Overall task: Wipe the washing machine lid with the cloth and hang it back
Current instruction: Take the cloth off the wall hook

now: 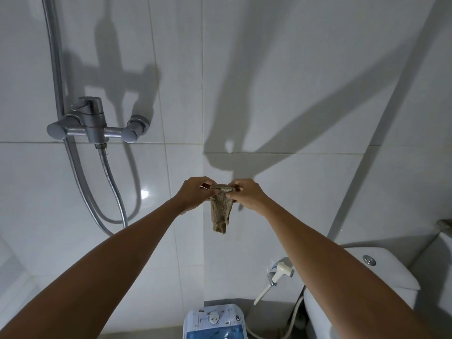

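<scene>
A small brown ribbed cloth (221,209) hangs in front of the white tiled wall at arm's length. My left hand (195,193) pinches its top left edge, where a small dark tag shows. My right hand (247,194) pinches the top right edge. The rest of the cloth dangles below both hands. Any hook or peg is hidden behind my fingers. The small blue and white washing machine (215,321) stands far below at the bottom edge, its lid partly cut off by the frame.
A chrome shower mixer (95,126) with a steel hose (115,192) is mounted on the wall to the left. A white toilet cistern (381,272) stands at the right, with a bidet sprayer (278,272) on the wall beside it.
</scene>
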